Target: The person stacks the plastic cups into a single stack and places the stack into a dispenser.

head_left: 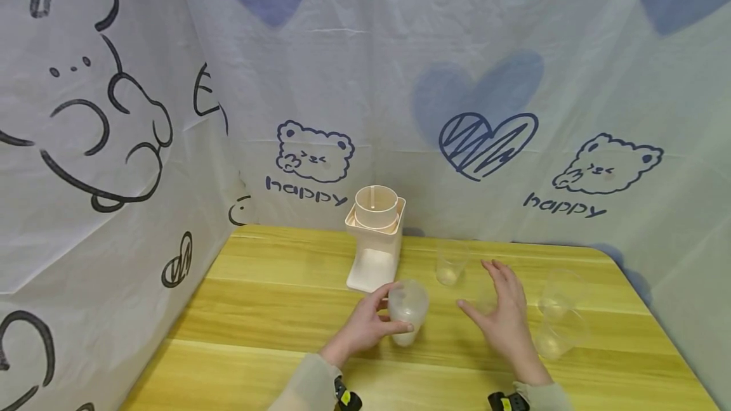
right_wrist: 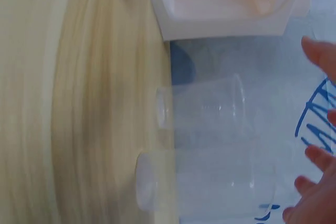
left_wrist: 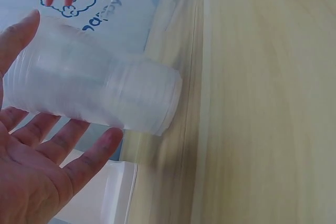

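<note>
My left hand (head_left: 368, 328) grips a stack of clear plastic cups (head_left: 408, 309), thumb on one side and fingers on the other. In the left wrist view the nested rims of the stack (left_wrist: 79, 77) show near the palm, and its base is close to the wooden table. My right hand (head_left: 505, 316) is held over the table to the right of the stack, fingers spread, with nothing in it. Closest to it are single clear cups, one (head_left: 450, 266) standing beyond it and another (right_wrist: 210, 182) seen beside its fingers in the right wrist view.
A cream-coloured dispenser (head_left: 377, 240) with a round tube on top stands at the back, beyond my left hand. Two more clear cups, one farther back (head_left: 562, 293) and one nearer (head_left: 559, 338), stand on the right of the table (head_left: 257, 309). Printed cloth hangs behind and left.
</note>
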`<action>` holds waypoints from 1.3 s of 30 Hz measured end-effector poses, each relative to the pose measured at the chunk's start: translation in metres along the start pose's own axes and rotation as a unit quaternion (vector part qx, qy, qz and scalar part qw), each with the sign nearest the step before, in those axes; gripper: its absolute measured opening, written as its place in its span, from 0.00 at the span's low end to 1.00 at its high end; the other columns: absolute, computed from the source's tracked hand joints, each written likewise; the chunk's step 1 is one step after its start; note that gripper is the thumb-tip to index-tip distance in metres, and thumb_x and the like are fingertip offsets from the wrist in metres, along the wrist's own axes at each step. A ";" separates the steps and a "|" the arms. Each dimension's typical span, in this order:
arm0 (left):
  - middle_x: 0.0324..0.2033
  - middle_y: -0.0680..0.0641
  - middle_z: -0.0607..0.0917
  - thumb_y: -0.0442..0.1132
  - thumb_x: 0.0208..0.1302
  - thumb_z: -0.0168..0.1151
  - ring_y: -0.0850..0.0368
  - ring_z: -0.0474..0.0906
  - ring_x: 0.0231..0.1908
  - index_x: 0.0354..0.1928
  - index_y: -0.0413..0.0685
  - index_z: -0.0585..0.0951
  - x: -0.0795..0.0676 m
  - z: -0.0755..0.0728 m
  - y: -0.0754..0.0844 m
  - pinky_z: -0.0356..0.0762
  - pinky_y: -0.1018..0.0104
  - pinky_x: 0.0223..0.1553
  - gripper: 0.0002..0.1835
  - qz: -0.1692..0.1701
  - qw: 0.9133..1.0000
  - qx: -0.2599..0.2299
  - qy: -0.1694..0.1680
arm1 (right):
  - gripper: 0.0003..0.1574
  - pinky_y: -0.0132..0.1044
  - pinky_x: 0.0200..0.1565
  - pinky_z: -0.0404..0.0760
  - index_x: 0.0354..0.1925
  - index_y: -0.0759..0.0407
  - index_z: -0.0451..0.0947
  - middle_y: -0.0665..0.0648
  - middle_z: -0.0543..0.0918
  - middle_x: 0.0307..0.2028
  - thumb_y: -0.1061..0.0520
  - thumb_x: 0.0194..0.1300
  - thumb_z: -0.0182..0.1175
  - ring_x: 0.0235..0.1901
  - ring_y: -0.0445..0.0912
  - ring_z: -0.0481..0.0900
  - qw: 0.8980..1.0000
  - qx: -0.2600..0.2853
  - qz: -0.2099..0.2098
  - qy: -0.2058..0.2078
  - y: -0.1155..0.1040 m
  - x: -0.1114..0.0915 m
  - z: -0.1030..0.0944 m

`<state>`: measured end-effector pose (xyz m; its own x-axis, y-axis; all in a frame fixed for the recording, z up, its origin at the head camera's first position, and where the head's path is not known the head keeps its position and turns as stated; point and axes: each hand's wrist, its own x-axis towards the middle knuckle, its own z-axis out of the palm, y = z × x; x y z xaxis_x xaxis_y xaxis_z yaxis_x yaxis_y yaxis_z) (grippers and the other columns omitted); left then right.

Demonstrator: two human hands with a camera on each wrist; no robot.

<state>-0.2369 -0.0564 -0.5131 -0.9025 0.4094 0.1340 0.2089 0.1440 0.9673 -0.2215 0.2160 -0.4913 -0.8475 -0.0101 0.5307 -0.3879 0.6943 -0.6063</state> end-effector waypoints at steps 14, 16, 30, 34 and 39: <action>0.56 0.44 0.77 0.35 0.51 0.77 0.45 0.77 0.53 0.66 0.48 0.71 -0.001 0.000 0.000 0.81 0.65 0.45 0.39 -0.002 1.000 0.007 0.006 | 0.63 0.72 0.59 0.60 0.76 0.59 0.47 0.70 0.45 0.72 0.52 0.55 0.75 0.68 0.71 0.51 0.989 -0.007 0.146 -0.012 0.019 -0.002 -0.004; 0.56 0.44 0.77 0.35 0.51 0.78 0.45 0.77 0.53 0.66 0.48 0.71 -0.001 0.000 0.000 0.81 0.65 0.44 0.39 -0.005 1.000 0.008 0.008 | 0.62 0.70 0.60 0.61 0.76 0.60 0.46 0.71 0.46 0.72 0.52 0.56 0.74 0.67 0.71 0.52 0.988 -0.003 0.155 -0.013 0.021 -0.002 -0.004; 0.56 0.46 0.77 0.32 0.50 0.78 0.47 0.77 0.53 0.65 0.51 0.72 0.000 0.001 0.000 0.82 0.65 0.44 0.39 -0.014 1.000 -0.002 0.012 | 0.65 0.66 0.59 0.66 0.77 0.61 0.35 0.77 0.46 0.70 0.44 0.63 0.67 0.65 0.72 0.56 0.973 0.037 0.223 -0.049 0.025 -0.005 -0.009; 0.57 0.44 0.76 0.30 0.50 0.77 0.44 0.77 0.53 0.66 0.47 0.72 -0.003 0.000 0.011 0.82 0.64 0.44 0.39 -0.016 1.000 -0.003 0.010 | 0.66 0.65 0.60 0.65 0.77 0.61 0.33 0.77 0.48 0.70 0.43 0.63 0.67 0.65 0.71 0.57 0.968 0.055 0.237 -0.055 0.027 -0.005 -0.010; 0.56 0.43 0.77 0.29 0.51 0.76 0.43 0.77 0.52 0.64 0.42 0.72 -0.011 -0.002 0.035 0.82 0.64 0.43 0.37 -0.017 1.000 -0.002 0.004 | 0.67 0.64 0.60 0.66 0.77 0.61 0.32 0.76 0.51 0.70 0.41 0.63 0.67 0.66 0.69 0.58 0.961 0.075 0.256 -0.066 0.032 -0.003 -0.011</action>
<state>-0.2208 -0.0574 -0.4806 -0.9121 0.3967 0.1037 0.1775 0.1539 0.9720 -0.2272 0.2459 -0.5062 -0.9759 0.2080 0.0660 0.0533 0.5205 -0.8522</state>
